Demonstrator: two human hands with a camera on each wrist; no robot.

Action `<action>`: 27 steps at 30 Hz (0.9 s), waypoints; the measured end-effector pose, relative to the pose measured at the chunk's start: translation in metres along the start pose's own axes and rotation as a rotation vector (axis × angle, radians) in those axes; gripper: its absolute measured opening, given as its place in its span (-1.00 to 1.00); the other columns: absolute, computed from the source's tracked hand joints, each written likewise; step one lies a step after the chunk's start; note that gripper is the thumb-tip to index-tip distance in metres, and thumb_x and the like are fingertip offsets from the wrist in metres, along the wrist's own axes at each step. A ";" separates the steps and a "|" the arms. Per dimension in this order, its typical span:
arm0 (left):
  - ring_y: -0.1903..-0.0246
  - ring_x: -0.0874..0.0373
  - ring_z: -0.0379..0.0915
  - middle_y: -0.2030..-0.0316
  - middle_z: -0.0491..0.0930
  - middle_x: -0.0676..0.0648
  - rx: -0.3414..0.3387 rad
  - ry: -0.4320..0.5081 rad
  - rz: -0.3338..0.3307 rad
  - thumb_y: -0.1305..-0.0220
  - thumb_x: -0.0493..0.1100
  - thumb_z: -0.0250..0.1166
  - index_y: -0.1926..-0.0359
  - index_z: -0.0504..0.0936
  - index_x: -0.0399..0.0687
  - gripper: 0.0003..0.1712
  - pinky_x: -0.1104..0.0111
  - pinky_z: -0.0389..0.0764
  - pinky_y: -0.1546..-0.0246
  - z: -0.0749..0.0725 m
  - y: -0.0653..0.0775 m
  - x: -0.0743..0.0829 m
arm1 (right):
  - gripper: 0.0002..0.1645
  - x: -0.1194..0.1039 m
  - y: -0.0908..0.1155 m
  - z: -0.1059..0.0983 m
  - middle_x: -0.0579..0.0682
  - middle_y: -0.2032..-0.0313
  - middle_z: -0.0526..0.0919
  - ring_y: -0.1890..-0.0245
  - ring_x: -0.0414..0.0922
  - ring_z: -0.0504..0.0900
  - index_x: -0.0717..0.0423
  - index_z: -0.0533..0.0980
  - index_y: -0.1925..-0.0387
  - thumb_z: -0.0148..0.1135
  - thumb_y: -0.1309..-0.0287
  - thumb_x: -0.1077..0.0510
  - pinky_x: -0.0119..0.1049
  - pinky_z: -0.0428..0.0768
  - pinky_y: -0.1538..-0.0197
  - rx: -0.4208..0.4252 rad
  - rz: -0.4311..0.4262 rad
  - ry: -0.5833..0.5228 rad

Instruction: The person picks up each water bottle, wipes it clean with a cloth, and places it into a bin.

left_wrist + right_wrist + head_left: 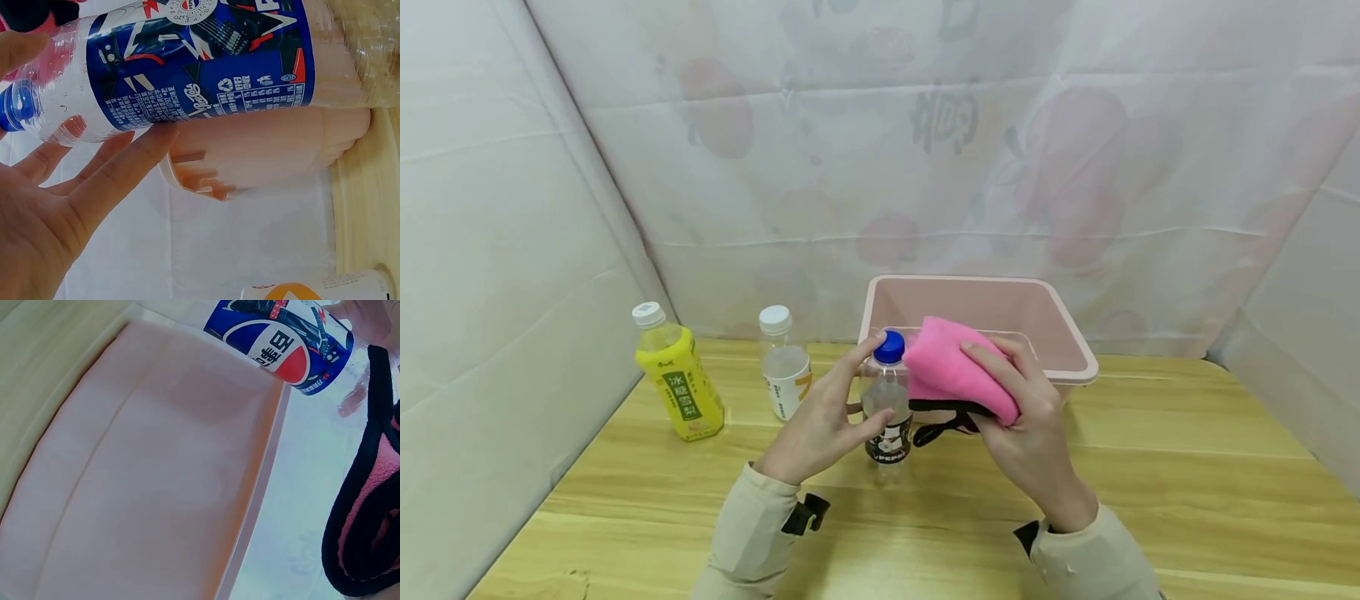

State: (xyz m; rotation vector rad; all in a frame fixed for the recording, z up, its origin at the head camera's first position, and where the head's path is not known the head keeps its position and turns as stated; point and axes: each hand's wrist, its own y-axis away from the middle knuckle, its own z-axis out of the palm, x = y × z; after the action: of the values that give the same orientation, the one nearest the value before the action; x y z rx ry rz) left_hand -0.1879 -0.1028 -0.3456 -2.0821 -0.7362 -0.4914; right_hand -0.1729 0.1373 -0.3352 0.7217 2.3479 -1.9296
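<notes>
A clear plastic Pepsi bottle (886, 400) with a blue cap (890, 347) stands upright at the middle of the table. My left hand (826, 423) holds it by the upper part, forefinger beside the cap and thumb across the front. In the left wrist view its dark blue label (206, 69) shows, with fingers reaching behind the bottle. My right hand (1033, 429) grips a folded pink cloth (951, 367) close to the bottle's right side. Black trim (340, 544) edges the cloth, and a black loop (942, 429) hangs below it.
Behind the cloth is a pale pink plastic bin (1067, 333). To the left stand a white-capped bottle with a white label (786, 387) and a yellow drink bottle (681, 383). White fabric walls (820, 167) enclose the wooden table (1187, 467) at the back and sides.
</notes>
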 end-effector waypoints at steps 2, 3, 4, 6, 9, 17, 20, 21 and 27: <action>-0.11 -0.13 0.49 -0.38 0.31 -0.32 0.000 0.001 0.000 -0.24 -0.38 0.41 -0.55 0.08 -0.07 -0.02 0.29 0.76 0.23 0.000 0.000 0.000 | -0.29 0.000 0.000 0.000 0.33 0.01 0.56 -0.12 0.03 0.51 0.36 0.62 -0.03 0.25 0.32 0.69 -0.33 0.50 -0.22 -0.003 0.004 0.003; -0.11 -0.14 0.49 -0.38 0.31 -0.32 0.000 0.003 0.002 -0.24 -0.38 0.41 -0.55 0.08 -0.07 -0.02 0.29 0.76 0.23 0.000 -0.001 0.000 | -0.28 0.001 0.001 0.000 0.32 0.00 0.57 -0.12 0.04 0.51 0.34 0.63 -0.03 0.26 0.33 0.69 -0.35 0.50 -0.22 -0.016 0.010 0.017; -0.11 -0.14 0.49 -0.38 0.31 -0.32 -0.001 0.006 0.003 -0.24 -0.38 0.41 -0.55 0.08 -0.07 -0.02 0.29 0.76 0.23 0.000 -0.001 0.001 | -0.28 0.001 0.001 -0.001 0.30 0.00 0.57 -0.10 0.06 0.52 0.31 0.63 -0.04 0.27 0.33 0.68 -0.38 0.50 -0.21 -0.033 0.018 0.037; -0.10 -0.14 0.50 -0.37 0.32 -0.33 0.001 0.013 0.007 -0.24 -0.39 0.40 -0.55 0.08 -0.07 -0.02 0.30 0.76 0.24 -0.001 -0.001 0.001 | -0.26 0.002 0.003 -0.002 0.25 0.00 0.59 -0.04 0.09 0.55 0.24 0.65 -0.04 0.28 0.34 0.65 -0.39 0.53 -0.16 -0.093 0.019 0.104; -0.11 -0.16 0.50 -0.38 0.30 -0.34 0.003 0.016 0.011 -0.23 -0.40 0.40 -0.55 0.08 -0.07 -0.02 0.30 0.76 0.25 -0.001 -0.001 0.001 | -0.25 0.003 0.005 -0.006 0.12 0.02 0.63 0.11 0.04 0.63 0.14 0.68 0.00 0.27 0.37 0.62 -0.32 0.63 0.05 -0.214 0.031 0.221; -0.12 -0.14 0.47 -0.40 0.29 -0.32 0.001 -0.005 -0.009 -0.26 -0.34 0.41 -0.55 0.08 -0.08 -0.04 0.28 0.76 0.24 -0.001 0.000 0.000 | -0.42 0.005 0.012 -0.010 -0.05 0.21 0.58 0.45 -0.15 0.52 -0.04 0.63 0.32 0.24 0.46 0.55 -0.31 0.59 0.50 -0.637 0.065 0.422; -0.10 -0.11 0.47 -0.42 0.28 -0.30 -0.001 -0.006 -0.015 -0.27 -0.33 0.41 -0.55 0.08 -0.09 -0.05 0.29 0.76 0.21 -0.001 0.000 0.000 | -0.49 0.008 0.020 -0.003 -0.05 0.30 0.52 0.47 -0.13 0.49 -0.06 0.61 0.40 0.27 0.46 0.52 -0.31 0.57 0.53 -0.836 0.064 0.474; -0.10 -0.10 0.47 -0.43 0.26 -0.30 -0.001 -0.005 -0.017 -0.28 -0.33 0.41 -0.55 0.07 -0.08 -0.04 0.29 0.76 0.21 -0.001 0.000 0.000 | -0.52 0.009 0.023 -0.001 -0.06 0.33 0.49 0.47 -0.13 0.48 -0.07 0.59 0.42 0.28 0.43 0.50 -0.29 0.56 0.54 -0.894 0.068 0.490; -0.07 -0.08 0.47 -0.46 0.22 -0.28 -0.001 -0.012 0.004 -0.28 -0.33 0.41 -0.55 0.08 -0.09 -0.05 0.28 0.76 0.22 -0.001 -0.001 0.001 | -0.59 0.013 0.039 0.010 -0.15 0.45 0.43 0.52 -0.12 0.47 -0.11 0.61 0.49 0.34 0.32 0.48 -0.26 0.49 0.54 -1.069 0.105 0.546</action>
State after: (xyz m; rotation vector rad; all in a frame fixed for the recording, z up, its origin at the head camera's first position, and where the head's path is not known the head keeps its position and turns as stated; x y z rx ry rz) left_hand -0.1879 -0.1027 -0.3445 -2.0888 -0.7392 -0.4771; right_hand -0.1729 0.1371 -0.3773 1.2301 2.9662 -0.2295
